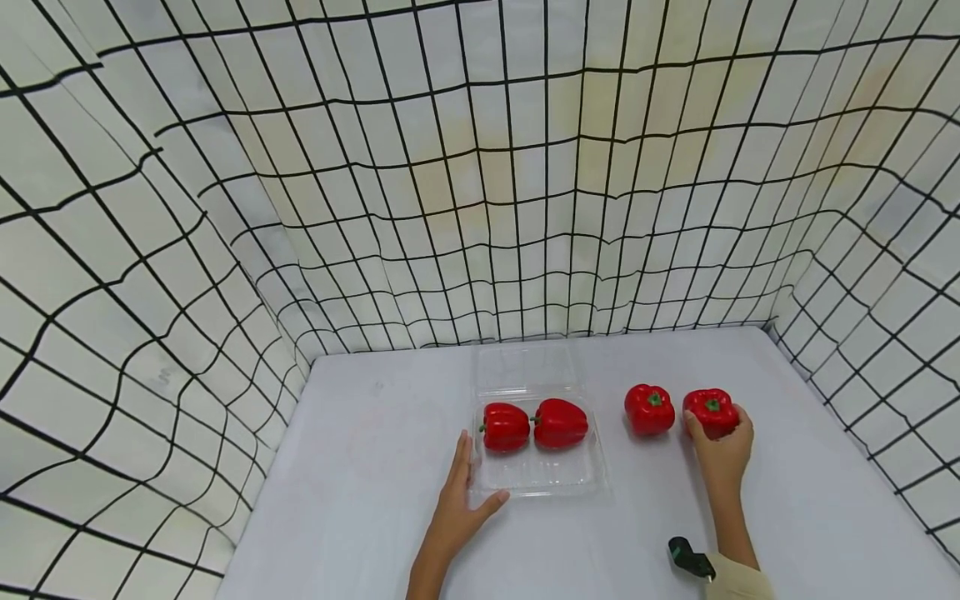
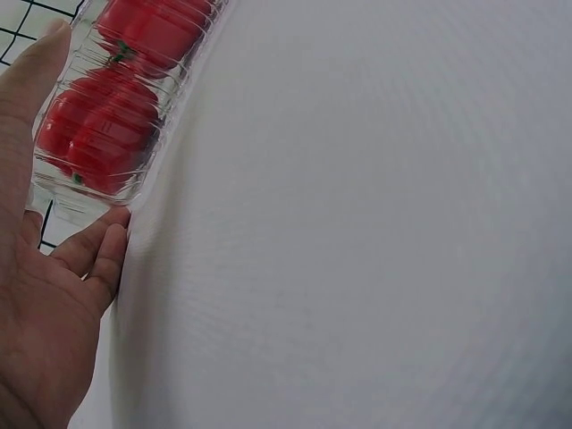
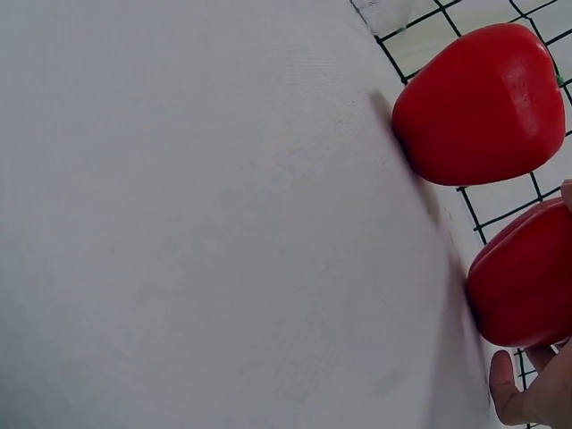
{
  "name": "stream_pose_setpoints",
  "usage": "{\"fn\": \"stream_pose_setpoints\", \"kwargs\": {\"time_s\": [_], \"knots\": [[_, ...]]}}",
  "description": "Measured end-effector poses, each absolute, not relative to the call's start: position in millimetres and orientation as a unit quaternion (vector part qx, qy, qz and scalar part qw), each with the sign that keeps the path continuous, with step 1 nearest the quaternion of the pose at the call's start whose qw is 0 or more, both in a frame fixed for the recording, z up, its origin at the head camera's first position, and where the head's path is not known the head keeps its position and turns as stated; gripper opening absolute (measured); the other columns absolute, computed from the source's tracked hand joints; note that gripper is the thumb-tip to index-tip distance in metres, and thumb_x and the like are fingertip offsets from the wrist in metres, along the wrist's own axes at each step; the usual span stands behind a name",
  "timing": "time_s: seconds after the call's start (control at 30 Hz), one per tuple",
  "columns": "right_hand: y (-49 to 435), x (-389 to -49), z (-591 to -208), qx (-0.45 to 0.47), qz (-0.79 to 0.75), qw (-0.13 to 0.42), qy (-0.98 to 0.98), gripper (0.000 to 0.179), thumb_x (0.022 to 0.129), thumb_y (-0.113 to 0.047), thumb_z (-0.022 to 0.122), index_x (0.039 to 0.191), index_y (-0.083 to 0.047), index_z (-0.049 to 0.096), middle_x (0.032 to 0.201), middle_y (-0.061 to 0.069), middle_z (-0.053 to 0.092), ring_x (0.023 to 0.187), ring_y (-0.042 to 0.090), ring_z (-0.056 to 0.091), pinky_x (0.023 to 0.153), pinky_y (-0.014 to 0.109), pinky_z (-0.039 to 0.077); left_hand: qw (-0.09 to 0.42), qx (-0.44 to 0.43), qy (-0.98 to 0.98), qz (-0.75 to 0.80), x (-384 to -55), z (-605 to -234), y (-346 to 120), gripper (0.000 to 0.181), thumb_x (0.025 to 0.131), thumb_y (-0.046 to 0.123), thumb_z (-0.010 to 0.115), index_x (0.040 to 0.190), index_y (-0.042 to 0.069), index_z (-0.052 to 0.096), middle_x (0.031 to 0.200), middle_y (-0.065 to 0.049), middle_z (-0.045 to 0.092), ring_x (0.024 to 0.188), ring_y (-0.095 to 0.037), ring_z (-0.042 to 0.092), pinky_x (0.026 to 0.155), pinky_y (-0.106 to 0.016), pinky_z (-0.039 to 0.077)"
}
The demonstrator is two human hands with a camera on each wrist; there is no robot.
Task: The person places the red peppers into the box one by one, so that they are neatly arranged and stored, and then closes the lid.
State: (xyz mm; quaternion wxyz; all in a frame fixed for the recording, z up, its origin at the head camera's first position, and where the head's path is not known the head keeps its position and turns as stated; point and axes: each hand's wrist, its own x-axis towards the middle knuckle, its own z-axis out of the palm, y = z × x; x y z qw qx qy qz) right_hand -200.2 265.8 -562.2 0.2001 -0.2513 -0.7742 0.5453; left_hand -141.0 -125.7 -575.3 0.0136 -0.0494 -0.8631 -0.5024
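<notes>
left hand (image 1: 455,512) spread wide, touching the left side of a clear box (image 1: 536,478), two red peppers (image 1: 506,427) inside, right hand (image 1: 726,448) gripping a third pepper (image 1: 709,408) far right, fourth pepper (image 1: 649,410) between

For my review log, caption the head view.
Left hand beside clear tray of two red peppers; right hand gripping one of two loose peppers.

From high behind the left hand (image 1: 454,510) and right hand (image 1: 725,454), the head view faces forward-down; each wrist view shares one, closely.
</notes>
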Motion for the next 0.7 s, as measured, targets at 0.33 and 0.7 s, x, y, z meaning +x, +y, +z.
{"fn": "stream_pose_setpoints", "kwargs": {"time_s": [0.33, 0.7], "knots": [[262, -197, -562, -0.235, 0.554, 0.213, -0.77, 0.09, 0.088, -0.02, 0.071, 0.154, -0.007, 0.012, 0.159, 0.018, 0.021, 0.15, 0.034, 0.017, 0.115, 0.061, 0.031, 0.009, -0.044, -0.865, -0.5, -141, -574, -125, 0.105, 0.08, 0.05, 0.075, 0.158, 0.022, 0.012, 0.166, -0.001, 0.011, 0.146, -0.031, 0.031, 0.109, -0.046, 0.039], [263, -197, -551, -0.251, 0.599, 0.274, -0.709, 0.083, 0.087, -0.024, 0.074, 0.149, -0.021, 0.018, 0.156, 0.005, 0.027, 0.148, 0.019, 0.022, 0.115, 0.05, 0.038, 0.021, -0.062, -0.861, -0.505, -142, -577, -128, 0.105, 0.081, 0.045, 0.077, 0.158, 0.018, 0.011, 0.166, -0.004, 0.012, 0.148, -0.03, 0.028, 0.111, -0.045, 0.038]]}}
